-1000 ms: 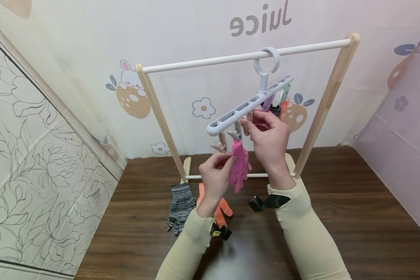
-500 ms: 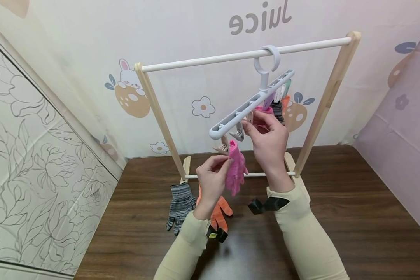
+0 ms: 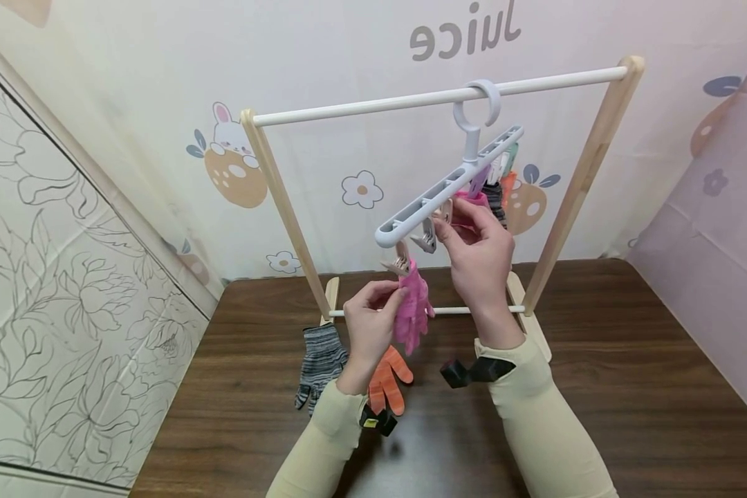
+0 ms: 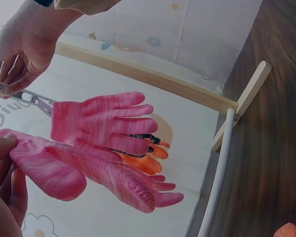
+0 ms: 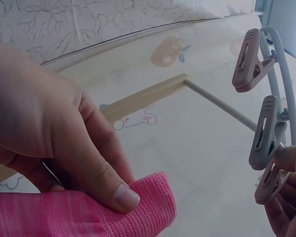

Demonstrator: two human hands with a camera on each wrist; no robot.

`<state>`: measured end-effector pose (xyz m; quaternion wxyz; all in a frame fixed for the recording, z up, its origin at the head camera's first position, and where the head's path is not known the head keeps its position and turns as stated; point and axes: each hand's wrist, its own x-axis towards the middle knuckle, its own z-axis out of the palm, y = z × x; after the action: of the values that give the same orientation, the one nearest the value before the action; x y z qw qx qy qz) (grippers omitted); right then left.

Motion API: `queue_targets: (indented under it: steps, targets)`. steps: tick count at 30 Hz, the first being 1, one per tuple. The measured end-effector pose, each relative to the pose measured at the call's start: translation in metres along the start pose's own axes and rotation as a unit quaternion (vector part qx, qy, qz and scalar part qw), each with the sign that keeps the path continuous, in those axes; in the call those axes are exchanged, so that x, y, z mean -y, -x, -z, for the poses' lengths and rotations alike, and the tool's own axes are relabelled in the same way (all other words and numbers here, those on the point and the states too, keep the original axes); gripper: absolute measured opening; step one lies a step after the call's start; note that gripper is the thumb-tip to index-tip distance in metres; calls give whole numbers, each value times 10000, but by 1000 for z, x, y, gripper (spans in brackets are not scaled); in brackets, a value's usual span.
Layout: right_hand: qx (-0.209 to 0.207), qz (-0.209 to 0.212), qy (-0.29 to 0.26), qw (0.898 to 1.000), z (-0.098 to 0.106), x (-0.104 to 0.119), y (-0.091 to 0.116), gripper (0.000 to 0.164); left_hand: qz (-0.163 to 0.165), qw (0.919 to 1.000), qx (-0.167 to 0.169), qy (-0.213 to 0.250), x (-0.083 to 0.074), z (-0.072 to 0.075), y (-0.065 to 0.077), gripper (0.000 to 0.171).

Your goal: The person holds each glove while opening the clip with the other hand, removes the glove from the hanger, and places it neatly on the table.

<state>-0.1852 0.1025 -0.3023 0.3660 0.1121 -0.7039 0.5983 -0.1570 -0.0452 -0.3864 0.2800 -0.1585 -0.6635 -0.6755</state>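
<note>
My left hand [image 3: 370, 315] pinches a pink knit glove [image 3: 413, 315] near its cuff, fingers of the glove hanging down. In the right wrist view the cuff [image 5: 150, 200] is apart from the clips. My right hand [image 3: 484, 252] pinches a beige clip [image 5: 269, 186] under the grey hanger [image 3: 448, 188]. Beside it hang a grey clip [image 5: 266, 136] and another beige clip [image 5: 247, 61], both holding nothing. A second pink glove [image 4: 106, 121] hangs behind, below a purple clip [image 3: 479, 181].
A wooden rack [image 3: 588, 173] with a white rod [image 3: 373, 105] carries the hanger. Black-grey and orange gloves hang at its far end, near white and green clips. A striped grey glove [image 3: 320, 363] and an orange glove [image 3: 390, 380] lie on the brown table [image 3: 236, 387].
My left hand has drawn the pink glove down and left, away from the grey clip. The hanger's near end has shifted slightly right. My right hand keeps its hold on the beige clip.
</note>
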Motion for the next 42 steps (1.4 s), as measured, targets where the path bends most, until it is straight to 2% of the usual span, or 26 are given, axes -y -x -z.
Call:
queue_targets:
  steps: [6,13,16,20,24,28,32,36,42]
  targets:
    - [39,33,-25,10000,0,-1,0,38,239,9997,77,61,3,3,2,9]
    - [94,62,-68,9999,-1,0,1,39,727,9966,240,306,35,7,6,11]
    - [126,73,-118,9998,-2,0,2,39,784,9957,310,394,39,10,8,13]
    - [183,17,-178,9997,-2,0,3,39,1050,9921,466,512,39,12,13,12]
    - [226,13,-198,9995,-1,-1,4,39,1366,9861,775,545,36,13,17,11]
    - [231,75,-188,9995,0,-1,3,40,1432,9828,1049,512,22,14,17,10]
    - [229,68,-137,9996,1,0,2,40,1546,9795,1166,555,11,16,17,10]
    - [225,38,-102,9997,3,1,1,40,1767,9743,1259,606,13,17,20,10]
    - [209,29,-104,9997,5,1,1,41,1899,9690,1388,755,15,18,23,12]
